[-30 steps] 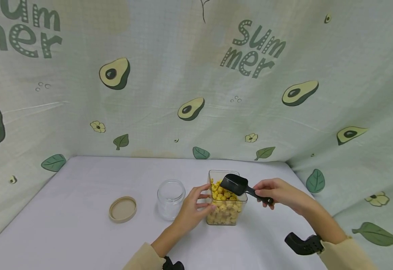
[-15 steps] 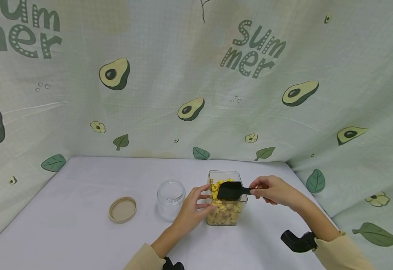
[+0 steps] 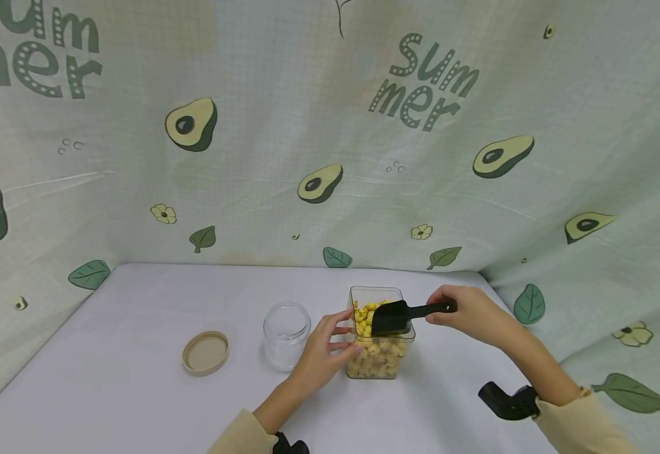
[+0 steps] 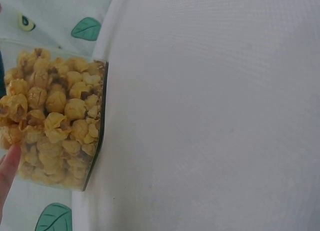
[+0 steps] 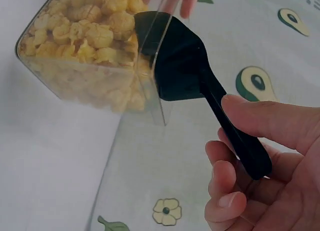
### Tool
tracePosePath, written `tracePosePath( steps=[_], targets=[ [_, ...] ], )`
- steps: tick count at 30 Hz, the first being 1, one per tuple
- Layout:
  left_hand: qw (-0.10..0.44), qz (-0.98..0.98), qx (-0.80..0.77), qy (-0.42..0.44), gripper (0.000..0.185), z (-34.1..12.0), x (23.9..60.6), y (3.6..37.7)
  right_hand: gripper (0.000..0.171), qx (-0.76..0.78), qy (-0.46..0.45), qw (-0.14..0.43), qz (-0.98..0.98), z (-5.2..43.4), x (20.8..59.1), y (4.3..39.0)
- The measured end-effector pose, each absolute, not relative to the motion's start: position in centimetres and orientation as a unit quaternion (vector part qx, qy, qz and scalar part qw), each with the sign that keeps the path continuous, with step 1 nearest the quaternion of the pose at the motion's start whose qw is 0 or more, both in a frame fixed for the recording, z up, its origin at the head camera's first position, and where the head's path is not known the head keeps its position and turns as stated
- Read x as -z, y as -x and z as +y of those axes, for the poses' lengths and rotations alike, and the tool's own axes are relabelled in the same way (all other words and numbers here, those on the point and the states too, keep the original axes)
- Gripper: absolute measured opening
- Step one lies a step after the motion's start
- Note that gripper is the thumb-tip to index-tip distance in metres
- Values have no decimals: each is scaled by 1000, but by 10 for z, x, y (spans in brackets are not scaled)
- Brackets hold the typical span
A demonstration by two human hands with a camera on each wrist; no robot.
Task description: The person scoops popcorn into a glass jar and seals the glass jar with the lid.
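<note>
A clear square container [image 3: 375, 366] full of yellow popcorn [image 3: 365, 313] stands upright on the table. My left hand [image 3: 325, 343] rests against its left side with spread fingers, and one fingertip [image 4: 11, 158] shows at the wall in the left wrist view. In my right hand [image 3: 466, 312] is the handle of a black scoop [image 3: 391, 318], pinched between thumb and fingers. The scoop's head is tilted inside the container's mouth, down at the popcorn; the right wrist view shows the scoop [image 5: 182, 61] crossing the rim.
Left of the container stands a clear round jar [image 3: 284, 347] without a lid, partly behind the left hand. A round beige lid [image 3: 205, 353] lies farther left on the white tabletop [image 3: 108, 391]. A printed cloth [image 3: 250, 189] hangs behind and at both sides.
The scoop has gone from above the popcorn down into the container's mouth, its handle now tipped up to the right. The right hand has shifted grip and risen; the left hand stays put.
</note>
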State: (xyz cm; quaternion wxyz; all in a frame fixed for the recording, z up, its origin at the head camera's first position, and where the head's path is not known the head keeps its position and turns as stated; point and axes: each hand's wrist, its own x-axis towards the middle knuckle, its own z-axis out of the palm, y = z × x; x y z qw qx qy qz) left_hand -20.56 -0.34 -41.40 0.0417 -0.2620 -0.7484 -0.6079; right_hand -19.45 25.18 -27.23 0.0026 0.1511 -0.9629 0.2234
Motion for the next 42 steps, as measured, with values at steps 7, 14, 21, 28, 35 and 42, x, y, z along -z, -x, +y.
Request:
tracePosePath(
  steps=[7,14,21,28,35,42],
  targets=[
    [40,-748,610,259,61,-3,414,207,21,-219,-171,26,-960,253,254,196],
    [50,-745,611,265,59,-3,404,201,27,-214,-173,19,-961,244,242,198],
    [50,-746,608,267,61,-2,415,206,24,-227,-168,-26,-959,236,237,205],
    [46,-745,610,266,61,-2,416,204,22,-247,-148,-62,-956,232,237,211],
    [44,-746,612,261,60,-2,416,205,24,-333,-111,-113,-930,232,240,221],
    [38,-744,614,258,60,-2,414,205,26,-370,-109,-136,-913,235,242,225]
  ],
)
